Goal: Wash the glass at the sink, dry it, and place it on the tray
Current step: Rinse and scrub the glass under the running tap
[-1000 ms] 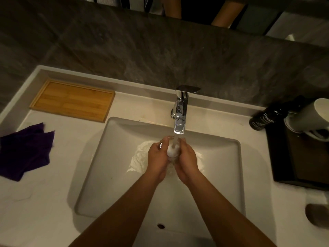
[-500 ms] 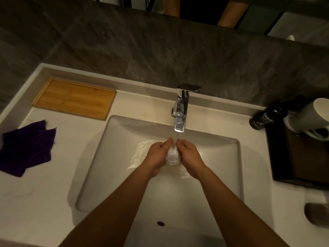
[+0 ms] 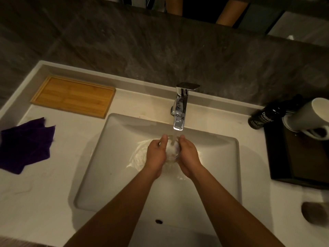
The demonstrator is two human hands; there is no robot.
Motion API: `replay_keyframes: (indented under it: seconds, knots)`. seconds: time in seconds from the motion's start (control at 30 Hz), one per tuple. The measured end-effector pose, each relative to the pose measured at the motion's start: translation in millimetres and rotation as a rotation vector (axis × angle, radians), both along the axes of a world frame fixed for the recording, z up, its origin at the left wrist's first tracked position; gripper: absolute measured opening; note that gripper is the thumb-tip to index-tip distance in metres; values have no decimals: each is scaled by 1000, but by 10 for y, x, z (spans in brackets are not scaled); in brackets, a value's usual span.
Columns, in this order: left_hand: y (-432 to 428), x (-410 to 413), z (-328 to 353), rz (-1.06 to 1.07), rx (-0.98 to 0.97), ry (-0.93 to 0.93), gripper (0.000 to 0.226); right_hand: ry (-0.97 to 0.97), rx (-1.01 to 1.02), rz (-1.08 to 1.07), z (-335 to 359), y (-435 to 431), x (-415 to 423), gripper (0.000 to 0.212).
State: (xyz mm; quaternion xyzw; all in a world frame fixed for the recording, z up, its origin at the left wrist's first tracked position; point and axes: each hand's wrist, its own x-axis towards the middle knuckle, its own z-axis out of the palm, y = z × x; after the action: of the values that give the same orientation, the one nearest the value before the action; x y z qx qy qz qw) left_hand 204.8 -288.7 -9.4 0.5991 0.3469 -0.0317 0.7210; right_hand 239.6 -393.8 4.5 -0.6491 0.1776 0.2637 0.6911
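Note:
A small clear glass (image 3: pixel 172 150) is held between both hands over the white sink basin (image 3: pixel 110 175), right under the chrome faucet (image 3: pixel 179 111), with water running into it. My left hand (image 3: pixel 156 154) cups its left side and my right hand (image 3: pixel 188 155) cups its right side. Most of the glass is hidden by my fingers. The bamboo tray (image 3: pixel 73 96) lies at the back left of the counter, with nothing on it. A dark purple cloth (image 3: pixel 25 145) lies crumpled on the counter left of the basin.
A dark tray (image 3: pixel 299 163) at the right holds a tipped white mug (image 3: pixel 308 114), with a black bottle (image 3: pixel 263 117) beside it. A blurred dark object (image 3: pixel 314 214) sits at the front right. A grey stone wall rises behind the counter.
Both hands have shifted slightly around the glass under the stream, and the view has moved a little. The glass stays under the faucet.

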Motion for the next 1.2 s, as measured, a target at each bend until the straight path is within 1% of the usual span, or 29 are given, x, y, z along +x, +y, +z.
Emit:
replay_keyframes:
  seconds: [0.07,0.13,0.2,0.23,0.27,0.37,0.43,0.5,0.6,0.67,0.73,0.8,0.87,0.93,0.97,1.03,1.1,1.13,1.2]
  knots:
    - [-96,-29,17,79,-44,-15,47,-8,-27,-60,-28,48,-47,47]
    - [-21,4,-17,-20,-97,26,49,-30,-71,-5,-64,19,-59,47]
    - [104,38,-16,-144,-133,101,54,-45,-101,85,-41,-44,-28,38]
    - [137,54,-12,-163,-127,116,53,-36,-92,106,-37,-62,-7,36]
    - [146,60,-5,-144,-117,103,51,-26,-74,88,-22,-71,1,36]
    - [35,0,33,-11,-146,-8,47,49,36,-67,-28,-19,-70,40]
    - [-43,-27,53,24,-184,-18,47,49,39,-98,-54,24,-129,44]
    - [6,-7,48,-40,-161,6,47,1,-7,-59,-79,13,-112,44]
    - [120,45,111,-161,-183,53,36,-14,-35,57,-37,-73,16,31]
    - [116,46,118,-108,-232,25,33,20,21,45,-15,-94,58,34]
    - [41,11,86,-2,-230,-28,34,47,64,-9,-16,-41,15,39]
    - [-13,-20,93,45,-208,-37,37,21,17,-22,-22,35,-44,41]
    - [50,-1,100,-54,-189,7,40,-20,-21,21,-30,32,-43,38]
    - [161,30,163,-162,-199,91,36,-20,-21,87,8,-26,-4,29]
    - [187,51,178,-179,-186,101,35,-6,-17,109,23,-50,17,28]
    - [168,50,146,-131,-136,44,35,22,32,61,46,-63,16,30]
    - [69,-3,96,-19,-156,-31,35,57,79,-31,35,-17,-31,35]
    - [21,-26,84,18,-184,-36,36,65,74,-61,27,8,-59,38]
    - [36,-16,42,-31,-196,1,43,39,53,-57,8,19,-85,41]
